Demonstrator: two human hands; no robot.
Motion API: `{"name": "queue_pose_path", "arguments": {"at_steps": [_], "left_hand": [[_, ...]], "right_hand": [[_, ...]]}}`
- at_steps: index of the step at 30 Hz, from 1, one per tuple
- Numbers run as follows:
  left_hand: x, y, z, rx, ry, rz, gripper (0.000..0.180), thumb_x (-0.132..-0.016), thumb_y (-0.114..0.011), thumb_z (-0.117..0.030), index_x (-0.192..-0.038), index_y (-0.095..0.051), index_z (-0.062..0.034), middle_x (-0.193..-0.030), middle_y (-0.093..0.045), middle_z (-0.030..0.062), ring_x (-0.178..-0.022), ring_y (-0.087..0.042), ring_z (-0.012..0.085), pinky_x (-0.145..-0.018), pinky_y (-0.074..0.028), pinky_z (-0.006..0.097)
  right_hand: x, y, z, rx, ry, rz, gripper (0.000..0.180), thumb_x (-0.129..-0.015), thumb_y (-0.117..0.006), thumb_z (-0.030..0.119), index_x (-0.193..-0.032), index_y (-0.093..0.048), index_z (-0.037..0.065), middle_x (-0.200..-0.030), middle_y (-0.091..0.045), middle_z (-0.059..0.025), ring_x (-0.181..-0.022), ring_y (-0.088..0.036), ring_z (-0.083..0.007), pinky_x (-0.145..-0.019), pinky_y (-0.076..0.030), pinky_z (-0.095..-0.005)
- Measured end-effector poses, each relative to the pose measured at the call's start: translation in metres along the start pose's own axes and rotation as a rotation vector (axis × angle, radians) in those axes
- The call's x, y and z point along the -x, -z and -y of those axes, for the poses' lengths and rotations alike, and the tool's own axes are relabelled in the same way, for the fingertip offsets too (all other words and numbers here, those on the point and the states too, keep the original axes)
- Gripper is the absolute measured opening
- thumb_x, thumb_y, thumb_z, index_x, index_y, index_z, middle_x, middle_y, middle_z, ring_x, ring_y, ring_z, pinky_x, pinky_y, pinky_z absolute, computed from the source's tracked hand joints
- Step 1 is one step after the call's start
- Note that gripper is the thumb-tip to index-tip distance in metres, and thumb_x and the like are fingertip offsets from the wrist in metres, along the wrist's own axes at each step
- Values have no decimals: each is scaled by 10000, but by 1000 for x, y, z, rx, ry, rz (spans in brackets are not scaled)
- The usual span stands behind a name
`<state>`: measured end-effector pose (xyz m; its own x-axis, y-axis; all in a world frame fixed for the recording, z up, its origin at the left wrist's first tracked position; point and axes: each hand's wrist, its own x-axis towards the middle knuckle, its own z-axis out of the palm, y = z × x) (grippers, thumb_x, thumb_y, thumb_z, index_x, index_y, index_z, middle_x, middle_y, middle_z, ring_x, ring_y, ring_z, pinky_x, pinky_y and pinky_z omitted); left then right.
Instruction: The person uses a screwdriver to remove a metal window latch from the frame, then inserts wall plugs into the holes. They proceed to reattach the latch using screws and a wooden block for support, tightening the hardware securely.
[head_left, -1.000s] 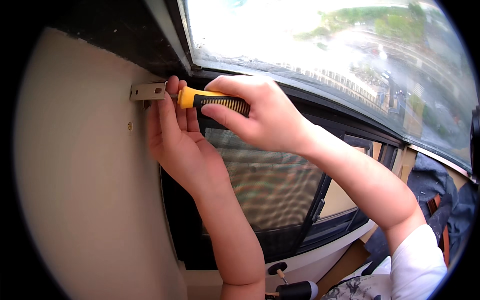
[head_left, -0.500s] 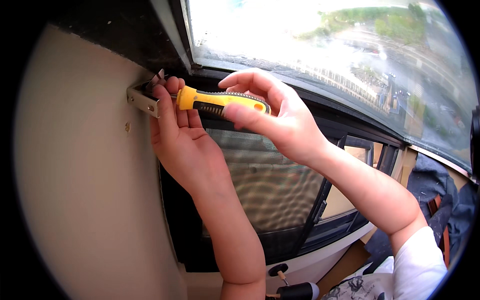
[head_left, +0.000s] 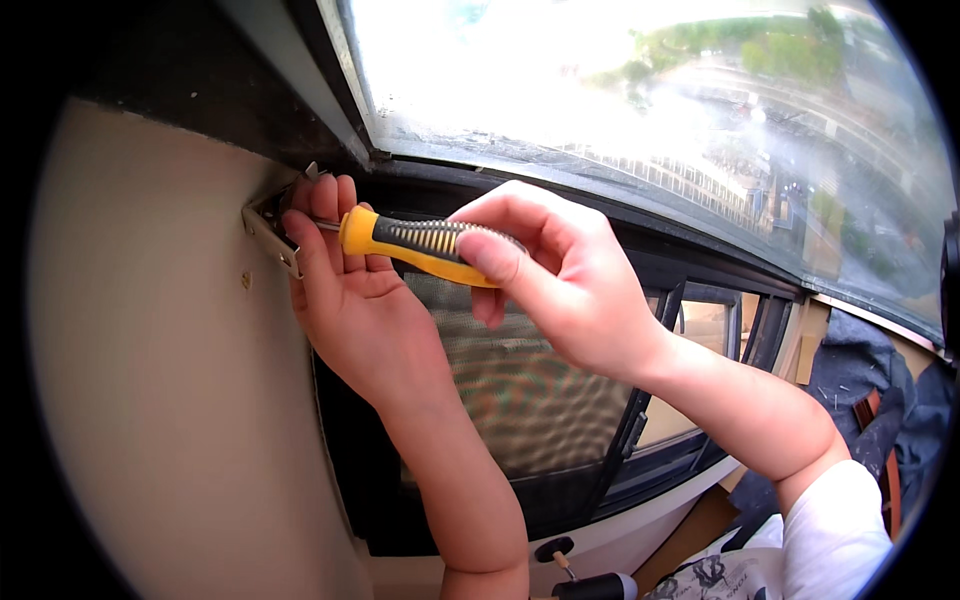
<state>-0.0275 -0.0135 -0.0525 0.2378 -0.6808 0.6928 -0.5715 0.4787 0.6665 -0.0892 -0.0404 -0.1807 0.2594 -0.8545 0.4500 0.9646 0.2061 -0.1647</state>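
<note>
A yellow and black screwdriver [head_left: 410,245] points left, toward a small metal bracket [head_left: 270,238] at the top of the wall. My right hand [head_left: 575,275] is closed round the rear of its handle, thumb on the near side. Its thin shaft runs between the thumb and fingers of my left hand [head_left: 365,325]. That hand is raised palm toward me, its thumb and fingertips closed at the bracket. My fingers hide the shaft's tip and whatever it meets there.
A pale wall [head_left: 170,330] with a small hole stands at left. Large window glass [head_left: 600,90] slopes overhead at right, above a dark-framed window with a mesh screen [head_left: 540,400]. Low down is a dark cylindrical tool [head_left: 595,587]; dark blue cloth [head_left: 860,370] lies at right.
The screwdriver handle has rolled, so its black ribbed side now faces up and yellow shows below. My right fingers have closed further round it. The whole view has shifted slightly.
</note>
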Motion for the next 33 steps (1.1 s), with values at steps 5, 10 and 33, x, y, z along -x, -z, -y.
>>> {"name": "queue_pose_path", "arguments": {"at_steps": [5, 10, 33], "left_hand": [[-1, -9, 2, -1, 20, -127, 327, -1060, -603, -284, -1244, -671, -22, -1156, -718, 44, -1131, -644, 132, -1024, -474, 274], [-2, 6, 3, 3, -5, -48, 340, -1058, -606, -282, -1262, -658, -14, -1168, -712, 41, -1137, -639, 127, -1027, -470, 277], [-9, 7, 1, 104, 34, -168, 275, -1055, -601, -245, -1240, -608, -41, -1212, -670, 72, -1154, -635, 159, -988, -529, 303]], "right_hand": [[-15, 1, -14, 317, 587, -64, 259, -873, -742, 56, -1091, -605, 26, -1059, -584, -61, -939, -594, -132, -828, -509, -309], [-12, 16, 0, -294, -200, 258, 195, -939, -689, 131, -1088, -640, 14, -940, -653, -120, -794, -661, -185, -697, -531, -325], [-4, -26, -7, -162, 52, -115, 249, -1092, -514, 278, -1177, -574, 52, -974, -597, -39, -797, -528, -44, -654, -455, -222]]}}
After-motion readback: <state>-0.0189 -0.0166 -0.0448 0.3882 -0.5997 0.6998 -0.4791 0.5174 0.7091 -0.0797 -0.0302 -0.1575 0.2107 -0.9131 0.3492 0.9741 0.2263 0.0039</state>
